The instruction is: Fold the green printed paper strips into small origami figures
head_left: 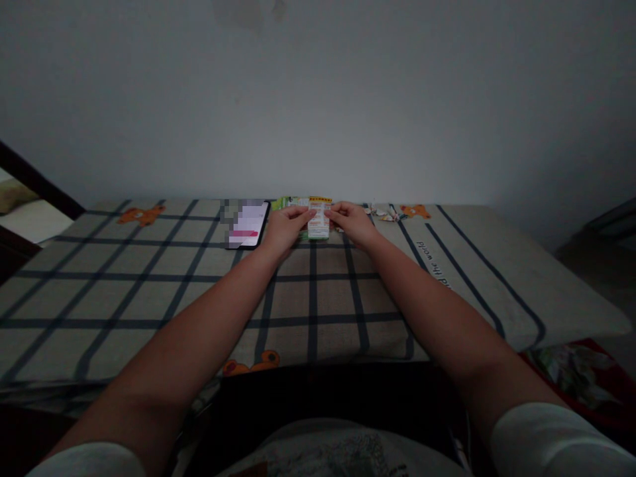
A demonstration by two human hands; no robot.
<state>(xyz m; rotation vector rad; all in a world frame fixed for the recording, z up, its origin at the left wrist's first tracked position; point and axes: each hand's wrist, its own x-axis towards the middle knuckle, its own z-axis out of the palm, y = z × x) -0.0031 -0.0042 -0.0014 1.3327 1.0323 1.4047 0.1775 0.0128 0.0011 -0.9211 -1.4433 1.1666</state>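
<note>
A small printed packet (pixel 318 222), white with a yellow strip on top and green at the bottom, stands between my two hands over the far part of the table. My left hand (pixel 287 228) pinches its left edge, thumb in front. At the right edge, my right hand (pixel 352 222) grips it the same way. More green and white packaging (pixel 288 203) shows behind my left fingers, partly hidden. Just left of that hand lies a phone (pixel 251 225) with its screen lit and partly blurred out. Small crumpled scraps (pixel 385 213) lie right of my right hand.
A checked cloth with bear prints covers the table (pixel 223 298), which meets a plain wall (pixel 318 99) at the back. Dark wooden bars (pixel 34 175) stand at the left. Below the right edge is a red container (pixel 586 371) with crumpled material inside.
</note>
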